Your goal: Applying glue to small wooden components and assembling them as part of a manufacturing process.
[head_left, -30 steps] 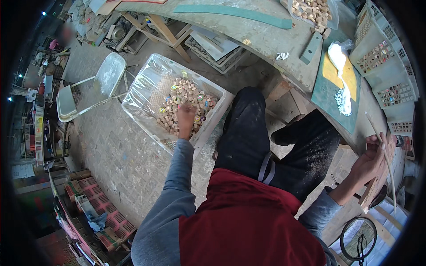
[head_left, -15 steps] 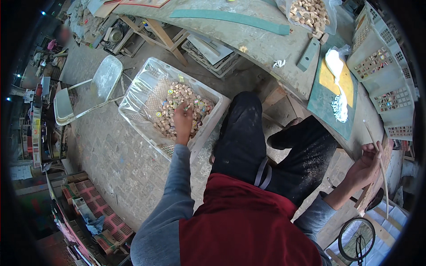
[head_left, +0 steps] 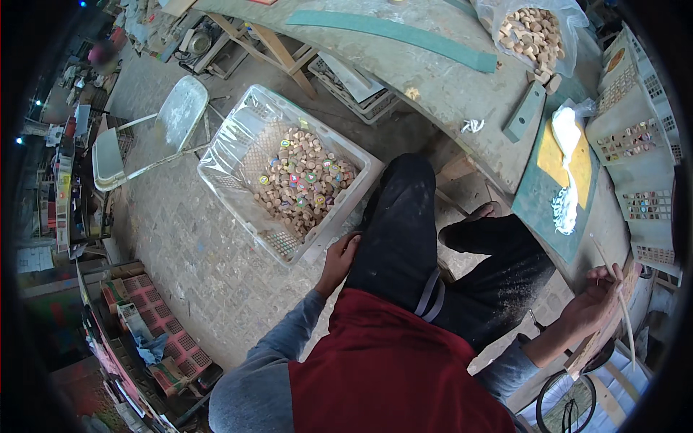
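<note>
My left hand (head_left: 339,263) is beside my left thigh, just below the near corner of a white plastic crate (head_left: 368,180). Its fingers are loosely stretched, and I see nothing in them. Inside the clear-lined crate lies a heap of small round wooden pieces (head_left: 303,209), several with coloured printed faces. At the table's right edge my right hand (head_left: 593,303) is closed around a thin pale stick (head_left: 626,317), which sticks out above and below the fingers. Nearest to it on the table is a green mat (head_left: 577,242) with a yellow sheet and a white bag (head_left: 564,137) spilling white bits.
On the worktable (head_left: 447,101) lie a long green strip (head_left: 393,32), a grey-green wedge block (head_left: 525,112) and a plastic bag of wooden pieces (head_left: 530,36). White baskets (head_left: 635,144) stand at right. A folding chair (head_left: 180,112) and pink crates (head_left: 166,325) are on the left.
My left hand has left the wooden pieces in the crate and come back to beside my thigh. My right hand still holds the stick. The view has shifted slightly.
</note>
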{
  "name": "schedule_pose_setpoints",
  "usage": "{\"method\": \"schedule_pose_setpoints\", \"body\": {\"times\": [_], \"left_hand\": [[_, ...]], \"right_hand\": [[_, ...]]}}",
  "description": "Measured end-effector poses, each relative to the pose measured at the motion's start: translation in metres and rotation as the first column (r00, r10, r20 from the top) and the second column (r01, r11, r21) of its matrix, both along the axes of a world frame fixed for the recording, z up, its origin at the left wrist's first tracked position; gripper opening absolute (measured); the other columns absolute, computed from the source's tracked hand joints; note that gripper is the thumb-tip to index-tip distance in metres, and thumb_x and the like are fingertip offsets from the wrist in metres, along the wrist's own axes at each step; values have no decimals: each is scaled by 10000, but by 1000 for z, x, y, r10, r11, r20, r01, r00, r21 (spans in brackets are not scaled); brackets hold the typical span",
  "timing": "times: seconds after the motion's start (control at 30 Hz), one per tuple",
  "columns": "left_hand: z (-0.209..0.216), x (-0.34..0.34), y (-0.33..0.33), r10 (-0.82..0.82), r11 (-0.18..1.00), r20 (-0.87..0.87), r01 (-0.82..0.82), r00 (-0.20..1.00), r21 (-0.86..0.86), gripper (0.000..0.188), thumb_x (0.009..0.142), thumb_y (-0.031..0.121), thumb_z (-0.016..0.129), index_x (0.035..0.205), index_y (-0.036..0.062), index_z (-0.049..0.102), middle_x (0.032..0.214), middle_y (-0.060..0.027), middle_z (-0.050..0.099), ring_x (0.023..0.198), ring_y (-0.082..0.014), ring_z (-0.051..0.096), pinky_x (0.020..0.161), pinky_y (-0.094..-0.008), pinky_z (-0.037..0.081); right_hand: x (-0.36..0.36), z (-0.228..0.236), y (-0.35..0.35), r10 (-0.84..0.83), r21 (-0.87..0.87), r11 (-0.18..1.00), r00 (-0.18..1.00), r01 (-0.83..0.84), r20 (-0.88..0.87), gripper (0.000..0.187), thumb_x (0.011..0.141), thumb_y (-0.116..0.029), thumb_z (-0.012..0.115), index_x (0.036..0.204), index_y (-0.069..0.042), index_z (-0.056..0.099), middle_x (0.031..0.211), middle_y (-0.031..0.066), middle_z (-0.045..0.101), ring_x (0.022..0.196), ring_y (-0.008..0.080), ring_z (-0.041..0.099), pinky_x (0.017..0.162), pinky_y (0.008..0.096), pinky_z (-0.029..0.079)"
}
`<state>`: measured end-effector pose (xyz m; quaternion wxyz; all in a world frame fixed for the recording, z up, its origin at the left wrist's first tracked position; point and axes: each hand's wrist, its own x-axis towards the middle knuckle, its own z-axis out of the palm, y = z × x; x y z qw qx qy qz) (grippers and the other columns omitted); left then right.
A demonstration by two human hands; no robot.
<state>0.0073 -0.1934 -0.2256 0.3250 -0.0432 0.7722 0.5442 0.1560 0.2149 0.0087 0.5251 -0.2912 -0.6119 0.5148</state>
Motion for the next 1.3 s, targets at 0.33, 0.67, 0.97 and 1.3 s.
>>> {"method": "schedule_pose_setpoints", "body": {"times": [0.33,0.67,0.97,1.3], "left_hand": [[18,-99,78,-415,907,141,397,899,138,943,914,482,683,1522,-86,240,1459,-233,467,1356,-287,451,1115,-346,360],[-23,-127,109,-597,802,91,591,797,86,859,929,442,667,1512,-35,253,1477,-217,447,1372,-319,429,1136,-356,306],[-54,-131,107,-597,801,-80,599,798,4,627,969,422,621,1419,9,482,1319,-98,595,1212,-214,543,1033,-342,393],[-28,-104,117,-432,900,-68,435,899,35,696,930,452,647,1423,3,450,1311,-194,604,1208,-318,582,1022,-388,428]], "right_hand": [[7,-7,4,-52,-79,996,997,47,-53,367,1043,-306,503,1083,42,611,905,132,619,761,193,617,673,331,524],[-18,15,-15,-85,-46,995,996,83,-29,362,1068,-275,441,958,45,570,807,140,583,698,193,599,647,316,516],[-15,18,-11,-68,-241,969,997,55,-45,323,1048,-252,478,1107,40,604,852,131,676,774,185,668,727,294,540],[-10,13,0,64,-213,972,982,-102,-178,291,1026,-183,495,1150,54,611,932,150,695,849,197,690,747,304,554]]}}
